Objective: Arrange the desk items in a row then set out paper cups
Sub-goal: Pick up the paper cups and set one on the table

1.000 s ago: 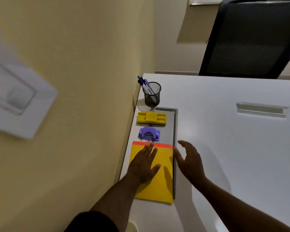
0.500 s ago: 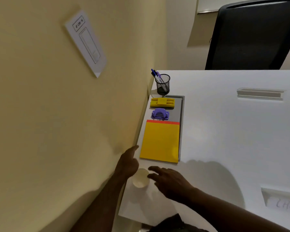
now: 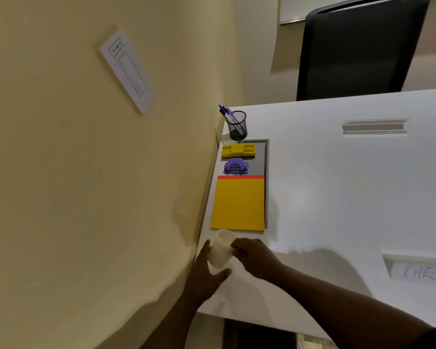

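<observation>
Along the white desk's (image 3: 337,197) left edge runs a row: a black mesh pen holder (image 3: 237,127) with pens, a yellow stapler-like item (image 3: 238,150), a purple hole punch (image 3: 235,167), and a yellow notepad with a red top strip (image 3: 238,204). Just below the pad, a cream paper cup (image 3: 220,250) is tilted with its mouth toward the pad. My left hand (image 3: 203,275) wraps the cup from the left and below. My right hand (image 3: 256,258) grips its right side.
A yellow wall with a white switch plate (image 3: 127,71) lies close on the left. A black mesh office chair (image 3: 358,51) stands behind the desk. The desk has a cable slot (image 3: 374,127) at the back right and a handwritten label (image 3: 423,272) at the right.
Both hands left the yellow notepad and came down to the paper cup near the desk's front left corner. The cup, upright half a second ago, is now gripped by both hands and tilted.
</observation>
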Tool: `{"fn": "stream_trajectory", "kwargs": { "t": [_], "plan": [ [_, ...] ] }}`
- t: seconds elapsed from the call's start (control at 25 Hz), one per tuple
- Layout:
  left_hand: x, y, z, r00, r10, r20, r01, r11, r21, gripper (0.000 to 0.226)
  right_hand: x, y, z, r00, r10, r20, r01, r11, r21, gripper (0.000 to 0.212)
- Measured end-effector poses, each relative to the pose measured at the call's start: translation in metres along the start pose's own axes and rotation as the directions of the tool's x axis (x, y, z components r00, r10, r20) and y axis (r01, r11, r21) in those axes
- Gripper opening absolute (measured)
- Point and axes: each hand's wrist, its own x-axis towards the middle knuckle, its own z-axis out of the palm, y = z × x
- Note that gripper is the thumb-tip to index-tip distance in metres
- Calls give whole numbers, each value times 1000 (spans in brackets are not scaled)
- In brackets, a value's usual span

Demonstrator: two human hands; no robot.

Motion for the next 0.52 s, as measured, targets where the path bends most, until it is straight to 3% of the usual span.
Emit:
{"fn": "stream_trajectory", "kwargs": {
  "t": [0.2, 0.36, 0.52],
  "plan": [
    [-6, 51, 10, 943, 265, -203, -236, 959, 157, 98, -11, -9, -61, 978, 188, 89, -208, 879, 429, 14],
    [-14, 80, 8, 876, 427, -222, -355, 885, 303, 88, -27, -14, -89, 989, 123, 82, -146, 886, 439, 21],
    [-31, 91, 3, 894, 378, -242, -305, 907, 290, 83, -39, -27, -98, 995, 84, 57, -101, 883, 458, 24]
  ]
}}
